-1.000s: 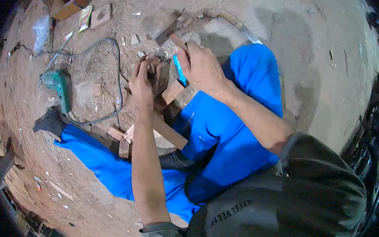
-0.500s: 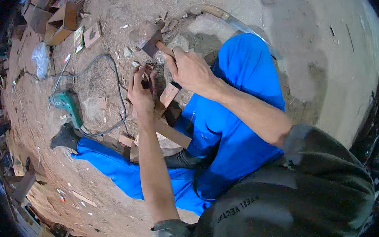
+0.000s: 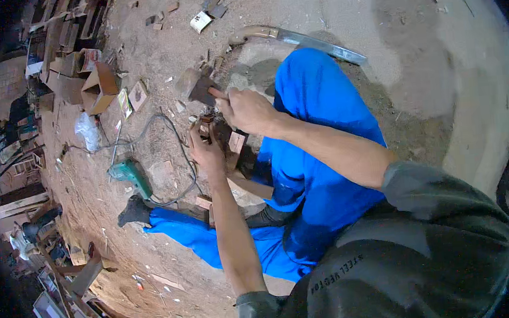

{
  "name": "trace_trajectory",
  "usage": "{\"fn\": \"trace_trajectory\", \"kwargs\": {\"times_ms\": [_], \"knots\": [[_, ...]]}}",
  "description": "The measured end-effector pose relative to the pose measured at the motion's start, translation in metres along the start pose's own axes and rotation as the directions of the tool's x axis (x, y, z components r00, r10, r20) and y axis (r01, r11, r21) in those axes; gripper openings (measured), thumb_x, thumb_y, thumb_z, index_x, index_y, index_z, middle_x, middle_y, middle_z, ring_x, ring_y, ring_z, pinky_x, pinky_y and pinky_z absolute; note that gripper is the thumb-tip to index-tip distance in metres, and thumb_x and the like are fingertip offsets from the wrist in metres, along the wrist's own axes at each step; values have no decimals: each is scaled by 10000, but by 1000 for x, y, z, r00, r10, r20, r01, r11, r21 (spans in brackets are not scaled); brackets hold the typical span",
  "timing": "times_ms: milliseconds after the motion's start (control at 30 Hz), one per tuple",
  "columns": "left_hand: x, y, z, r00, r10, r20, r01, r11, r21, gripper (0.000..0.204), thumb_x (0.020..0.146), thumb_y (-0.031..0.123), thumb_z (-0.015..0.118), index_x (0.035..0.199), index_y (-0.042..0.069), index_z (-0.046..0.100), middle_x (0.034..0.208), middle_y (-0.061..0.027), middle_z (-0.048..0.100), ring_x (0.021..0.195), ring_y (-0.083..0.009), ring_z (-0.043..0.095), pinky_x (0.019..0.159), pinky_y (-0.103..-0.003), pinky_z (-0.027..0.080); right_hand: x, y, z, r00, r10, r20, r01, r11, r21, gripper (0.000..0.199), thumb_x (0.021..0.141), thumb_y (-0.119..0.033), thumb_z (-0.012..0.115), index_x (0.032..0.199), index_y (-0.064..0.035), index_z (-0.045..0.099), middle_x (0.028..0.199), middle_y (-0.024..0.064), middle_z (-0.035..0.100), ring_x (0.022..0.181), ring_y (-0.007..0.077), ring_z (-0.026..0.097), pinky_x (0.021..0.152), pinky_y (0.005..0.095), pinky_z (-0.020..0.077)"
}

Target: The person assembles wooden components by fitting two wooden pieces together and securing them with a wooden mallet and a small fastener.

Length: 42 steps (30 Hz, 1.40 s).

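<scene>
I sit on a dirt floor in blue trousers. My left hand (image 3: 206, 149) is closed around a small wooden piece (image 3: 205, 129) held just above my knee. My right hand (image 3: 246, 109) reaches forward with its fingers curled, and the fingertips meet a dark block (image 3: 197, 86) on the ground. Whether that hand grips anything is hidden. Light wooden offcuts (image 3: 237, 142) and a short plank (image 3: 249, 186) lie under both hands, against my leg.
A green power tool (image 3: 127, 172) with a looping black cable (image 3: 172, 135) lies to the left. A hand saw (image 3: 311, 40) rests beyond my right knee. A cardboard box (image 3: 100, 87), a plastic bag (image 3: 88, 131) and stacked timber line the left edge.
My right hand moved forward from the offcuts to the dark block. The blue pen it held a second ago no longer shows. The left hand keeps its wooden piece.
</scene>
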<state>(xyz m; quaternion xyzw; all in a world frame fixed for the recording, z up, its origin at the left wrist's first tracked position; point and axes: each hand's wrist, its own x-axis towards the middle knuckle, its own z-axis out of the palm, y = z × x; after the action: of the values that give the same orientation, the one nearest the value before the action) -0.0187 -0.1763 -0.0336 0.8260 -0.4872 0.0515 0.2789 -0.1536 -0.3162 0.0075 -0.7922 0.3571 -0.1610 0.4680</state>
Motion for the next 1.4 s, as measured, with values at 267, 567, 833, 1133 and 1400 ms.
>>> {"fn": "trace_trajectory", "kwargs": {"times_ms": [267,567,833,1133,1400], "knots": [[-7,-9,-15,985,-152,78,153,988,-2,509,888,148,734,1360,28,586,1226,-250,636,1143,-443,586,965,-524,464,3,5,-15,983,171,64,-182,951,250,528,997,-423,551,873,80,655,726,293,638,734,437,679,677,496,485],[-38,-15,-6,949,-313,-39,300,934,-192,486,907,117,707,1362,50,553,1204,-199,656,1045,-372,658,881,-466,524,-3,-1,-4,994,68,90,-95,936,340,414,987,-361,535,961,34,659,817,310,664,824,473,674,732,516,496],[-48,-3,-15,904,-420,-79,414,907,-73,557,851,274,792,1337,105,578,1136,-177,693,999,-376,674,852,-484,525,-22,-14,-14,984,-132,120,120,987,104,389,985,-303,578,913,79,584,751,323,646,746,494,666,649,549,493],[-39,0,-21,813,-575,-92,549,809,-211,515,788,363,816,1173,89,612,1001,-134,696,920,-318,684,789,-446,546,-38,-19,7,932,-268,245,255,963,85,335,983,-264,605,964,67,559,868,314,664,860,502,665,676,536,487],[-40,-9,-36,888,-443,-123,429,895,-126,572,746,219,833,1210,13,570,1098,-226,627,1013,-413,614,879,-483,520,-25,-8,7,985,-17,169,-7,990,143,459,1009,-376,578,849,53,593,730,238,607,663,360,596,638,461,449]]}}
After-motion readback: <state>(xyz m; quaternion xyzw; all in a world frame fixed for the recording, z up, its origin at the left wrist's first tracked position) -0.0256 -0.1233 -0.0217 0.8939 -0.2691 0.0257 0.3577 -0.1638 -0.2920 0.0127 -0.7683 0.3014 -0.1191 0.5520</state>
